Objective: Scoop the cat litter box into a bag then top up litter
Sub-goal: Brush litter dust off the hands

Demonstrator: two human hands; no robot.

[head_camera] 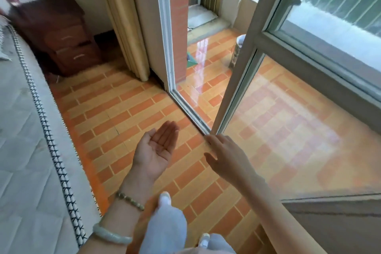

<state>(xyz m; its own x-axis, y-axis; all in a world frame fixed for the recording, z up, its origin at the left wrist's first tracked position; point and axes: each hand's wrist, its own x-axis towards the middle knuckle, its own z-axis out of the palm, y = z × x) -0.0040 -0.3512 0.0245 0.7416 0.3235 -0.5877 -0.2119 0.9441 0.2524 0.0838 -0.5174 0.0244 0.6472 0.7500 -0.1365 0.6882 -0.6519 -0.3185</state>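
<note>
No litter box, scoop, litter or bag shows in the head view. My left hand (156, 150) hangs palm up with straight fingers and holds nothing. My right hand (226, 156) reaches forward with spread fingers, its fingertips at the lower edge of the sliding glass door frame (237, 80). The door stands partly open onto a tiled balcony (208, 64). A patterned pot or bin (237, 49) stands on the balcony, partly hidden behind the door frame.
A mattress (22, 150) with a stitched edge fills the left side. A dark wooden nightstand (61, 35) stands at the back left, next to a beige curtain (125, 27). The door track (185, 107) crosses the orange tiled floor. My feet (165, 198) are below.
</note>
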